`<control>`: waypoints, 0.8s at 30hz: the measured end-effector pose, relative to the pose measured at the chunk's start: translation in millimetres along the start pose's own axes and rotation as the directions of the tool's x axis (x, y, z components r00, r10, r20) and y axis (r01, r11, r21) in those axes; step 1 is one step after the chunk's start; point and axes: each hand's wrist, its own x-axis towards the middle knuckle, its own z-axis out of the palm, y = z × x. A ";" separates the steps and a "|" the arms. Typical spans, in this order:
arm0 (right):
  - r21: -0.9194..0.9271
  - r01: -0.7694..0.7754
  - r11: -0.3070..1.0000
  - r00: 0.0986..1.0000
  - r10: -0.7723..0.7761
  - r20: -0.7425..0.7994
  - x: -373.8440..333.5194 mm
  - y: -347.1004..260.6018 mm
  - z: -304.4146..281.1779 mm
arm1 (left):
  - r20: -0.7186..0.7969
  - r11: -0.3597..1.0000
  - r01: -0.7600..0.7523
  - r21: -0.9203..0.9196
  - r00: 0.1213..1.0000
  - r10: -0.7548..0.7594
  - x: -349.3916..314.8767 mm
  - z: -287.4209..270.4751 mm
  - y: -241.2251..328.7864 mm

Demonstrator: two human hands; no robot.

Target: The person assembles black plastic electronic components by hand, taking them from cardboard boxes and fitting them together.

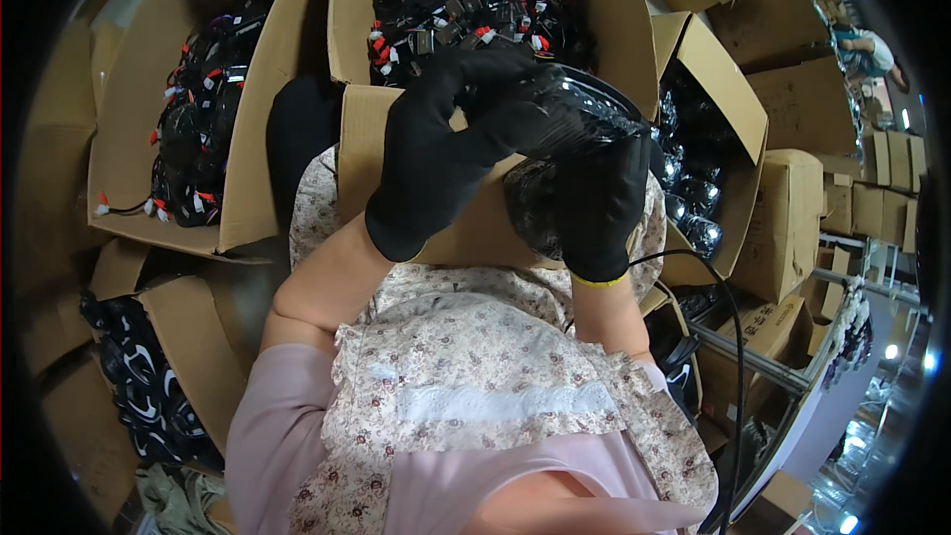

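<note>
Both my hands wear black knitted gloves and are raised in front of my apron, over the near flap of a cardboard box. My left hand (441, 144) has its fingers and thumb closed on the left end of a glossy black object in clear plastic wrap (584, 107). My right hand (606, 200) grips the same object from below at its right end. A rounded part of a dark, shiny wrapped bundle (533, 203) shows beside the right palm; whether it belongs to the same object I cannot tell. The exact kind of object is hidden by wrap and gloves.
Ahead, an open cardboard box (619, 0) holds black wired parts (475, 15) with red and white connectors; a similar box (124, 154) stands left. On the right, another box (738, 104) contains plastic-wrapped dark pieces (698, 193). A black cable (740, 376) runs down beside my right arm.
</note>
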 end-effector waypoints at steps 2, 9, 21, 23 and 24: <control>-0.163 0.011 0.987 0.997 0.002 0.077 1.1 2.7 -12.2 | 0.023 0.984 0.006 0.180 1.000 -0.011 -2.2 1.2 3.6; 0.367 -0.195 0.909 0.979 0.158 0.129 6.9 4.1 -11.6 | 0.012 0.982 -0.130 0.138 0.992 0.129 -7.5 2.6 0.1; -0.470 0.558 0.684 0.812 -0.332 0.480 31.1 -18.2 -5.5 | 0.438 0.681 -0.584 0.442 0.803 0.404 4.7 -23.4 1.3; -0.481 0.490 0.727 0.833 -0.229 0.504 29.7 -15.5 -10.0 | 0.486 0.649 -0.577 0.495 0.803 0.343 6.1 -24.2 3.1; -0.455 0.487 0.746 0.839 -0.255 0.480 26.7 -11.6 -10.0 | 0.488 0.649 -0.575 0.497 0.804 0.338 5.8 -24.5 1.0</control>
